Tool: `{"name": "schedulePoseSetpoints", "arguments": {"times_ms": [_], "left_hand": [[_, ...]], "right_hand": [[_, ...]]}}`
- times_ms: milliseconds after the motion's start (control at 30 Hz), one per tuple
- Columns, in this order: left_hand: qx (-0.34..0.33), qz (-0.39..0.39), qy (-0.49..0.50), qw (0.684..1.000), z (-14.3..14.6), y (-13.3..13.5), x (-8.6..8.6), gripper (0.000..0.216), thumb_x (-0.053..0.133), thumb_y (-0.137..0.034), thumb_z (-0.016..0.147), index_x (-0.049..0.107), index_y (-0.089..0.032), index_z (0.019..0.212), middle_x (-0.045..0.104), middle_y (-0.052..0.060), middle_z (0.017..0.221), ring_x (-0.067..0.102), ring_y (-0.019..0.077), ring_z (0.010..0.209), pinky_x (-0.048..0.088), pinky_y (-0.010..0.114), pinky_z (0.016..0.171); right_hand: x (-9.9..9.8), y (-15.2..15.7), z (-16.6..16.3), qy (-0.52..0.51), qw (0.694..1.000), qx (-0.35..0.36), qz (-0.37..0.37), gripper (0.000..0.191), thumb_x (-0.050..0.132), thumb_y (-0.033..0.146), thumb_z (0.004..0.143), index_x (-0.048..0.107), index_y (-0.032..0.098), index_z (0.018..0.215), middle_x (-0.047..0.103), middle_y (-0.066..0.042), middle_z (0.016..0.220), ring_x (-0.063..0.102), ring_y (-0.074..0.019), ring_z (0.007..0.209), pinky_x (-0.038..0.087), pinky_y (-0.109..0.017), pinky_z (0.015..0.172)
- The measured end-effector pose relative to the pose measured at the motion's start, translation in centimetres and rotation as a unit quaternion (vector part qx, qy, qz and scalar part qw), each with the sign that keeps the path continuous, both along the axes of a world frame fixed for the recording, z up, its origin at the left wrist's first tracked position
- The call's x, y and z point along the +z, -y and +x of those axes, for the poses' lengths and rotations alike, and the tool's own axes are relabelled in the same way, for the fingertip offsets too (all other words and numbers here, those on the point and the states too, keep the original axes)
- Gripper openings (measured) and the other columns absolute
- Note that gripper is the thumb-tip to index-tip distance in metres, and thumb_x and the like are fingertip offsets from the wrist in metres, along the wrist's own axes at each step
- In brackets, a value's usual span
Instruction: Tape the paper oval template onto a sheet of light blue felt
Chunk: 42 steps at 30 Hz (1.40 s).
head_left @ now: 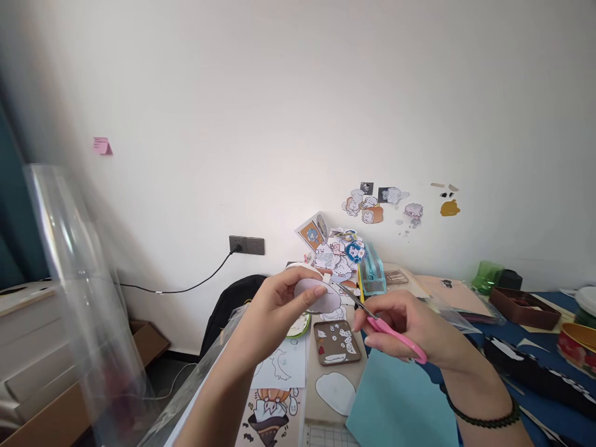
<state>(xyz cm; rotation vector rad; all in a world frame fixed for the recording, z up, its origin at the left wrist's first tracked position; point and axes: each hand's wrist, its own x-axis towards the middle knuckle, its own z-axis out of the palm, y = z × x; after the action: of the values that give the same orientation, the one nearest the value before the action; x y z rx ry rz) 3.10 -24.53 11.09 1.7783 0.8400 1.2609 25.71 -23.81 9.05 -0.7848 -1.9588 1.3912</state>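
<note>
My left hand (pixel 292 297) pinches a rounded paper cutout (pixel 321 299) between thumb and fingers, its pale lilac-white face toward me. In my right hand (pixel 399 313) is a pair of scissors (pixel 395 338) with pink handles. The blades point up and left, their tips close to the cutout's right edge; whether they touch it I cannot tell. Beneath the hands lies a brown tray (pixel 338 359) with small white cut pieces. A white rounded paper piece (pixel 336 392) and a light blue sheet (pixel 395 397) are nearer to me.
Paper cutouts (pixel 339 257) are piled against the wall. On the right are a dark red box (pixel 525 308), a black pencil case (pixel 540 375) and a round tin (pixel 577 347). Clear plastic film (pixel 84 292) stands at left. A cable (pixel 186 290) runs from the wall socket (pixel 246 244).
</note>
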Motion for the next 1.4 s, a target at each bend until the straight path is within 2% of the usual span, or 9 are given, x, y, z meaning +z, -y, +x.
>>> {"name": "schedulePoseSetpoints", "arguments": {"times_ms": [267, 500, 767, 967, 1133, 1233, 1400], "left_hand": [[0.008, 0.028, -0.03, 0.999, 0.8, 0.1, -0.5, 0.016, 0.061, -0.035, 0.085, 0.066, -0.02, 0.083, 0.067, 0.005, 0.09, 0.058, 0.0207, 0.091, 0.043, 0.03, 0.081], [0.021, 0.018, -0.029, 0.999, 1.1, 0.3, -0.6, 0.017, 0.061, -0.036, 0.085, 0.065, -0.02, 0.085, 0.067, 0.004, 0.089, 0.058, 0.0184, 0.086, 0.043, 0.026, 0.076], [0.027, 0.026, -0.034, 0.999, 1.2, 0.4, -0.6, 0.016, 0.061, -0.036, 0.085, 0.066, -0.021, 0.084, 0.066, 0.003, 0.093, 0.058, 0.0182, 0.088, 0.043, 0.026, 0.077], [0.036, 0.034, -0.059, 0.997, 1.2, 0.5, -0.5, 0.016, 0.06, -0.036, 0.085, 0.066, -0.022, 0.083, 0.066, 0.001, 0.086, 0.058, 0.0167, 0.086, 0.042, 0.024, 0.074], [0.032, 0.03, -0.07, 0.997, 1.1, 0.7, -0.5, 0.017, 0.058, -0.037, 0.087, 0.066, -0.023, 0.086, 0.066, 0.001, 0.095, 0.059, 0.0174, 0.092, 0.043, 0.025, 0.076], [0.042, 0.035, -0.098, 0.994, 1.1, 0.8, -0.4, 0.018, 0.057, -0.038, 0.087, 0.066, -0.022, 0.087, 0.066, 0.001, 0.093, 0.059, 0.0168, 0.09, 0.043, 0.024, 0.075], [0.052, 0.033, -0.104, 0.993, 0.9, 0.4, -0.4, 0.021, 0.057, -0.04, 0.087, 0.067, -0.022, 0.087, 0.066, 0.001, 0.088, 0.058, 0.016, 0.083, 0.042, 0.024, 0.072]], "right_hand": [[0.0, 0.0, 0.1, -0.01, 0.999, 0.007, -0.034, 0.025, 0.07, 0.036, 0.077, 0.067, 0.015, 0.089, 0.037, 0.009, 0.047, 0.027, -0.0024, 0.038, 0.02, -0.018, 0.037], [-0.1, 0.1, 0.1, -0.014, 0.999, 0.003, -0.035, 0.023, 0.069, 0.035, 0.079, 0.068, 0.015, 0.089, 0.038, 0.009, 0.046, 0.028, -0.002, 0.038, 0.022, -0.017, 0.038], [-0.3, -0.2, 0.2, -0.008, 0.999, 0.003, -0.031, 0.024, 0.068, 0.036, 0.079, 0.069, 0.015, 0.091, 0.038, 0.009, 0.046, 0.027, -0.0022, 0.038, 0.023, -0.018, 0.039], [0.1, 0.0, 0.2, 0.006, 1.0, 0.002, -0.027, 0.027, 0.068, 0.038, 0.079, 0.07, 0.014, 0.092, 0.038, 0.008, 0.047, 0.028, -0.0026, 0.039, 0.022, -0.019, 0.039], [0.0, 0.1, 0.3, 0.003, 0.999, -0.002, -0.037, 0.026, 0.068, 0.036, 0.079, 0.07, 0.014, 0.092, 0.035, 0.009, 0.047, 0.024, -0.0019, 0.038, 0.02, -0.019, 0.038], [-0.1, 0.1, 0.4, -0.008, 0.999, -0.012, -0.037, 0.023, 0.069, 0.034, 0.079, 0.07, 0.015, 0.092, 0.034, 0.009, 0.047, 0.024, -0.0018, 0.037, 0.019, -0.018, 0.037], [0.3, 0.4, 1.2, -0.008, 0.998, -0.054, -0.014, 0.018, 0.072, 0.03, 0.077, 0.068, 0.018, 0.091, 0.04, 0.009, 0.044, 0.033, -0.0027, 0.035, 0.028, -0.018, 0.039]]}}
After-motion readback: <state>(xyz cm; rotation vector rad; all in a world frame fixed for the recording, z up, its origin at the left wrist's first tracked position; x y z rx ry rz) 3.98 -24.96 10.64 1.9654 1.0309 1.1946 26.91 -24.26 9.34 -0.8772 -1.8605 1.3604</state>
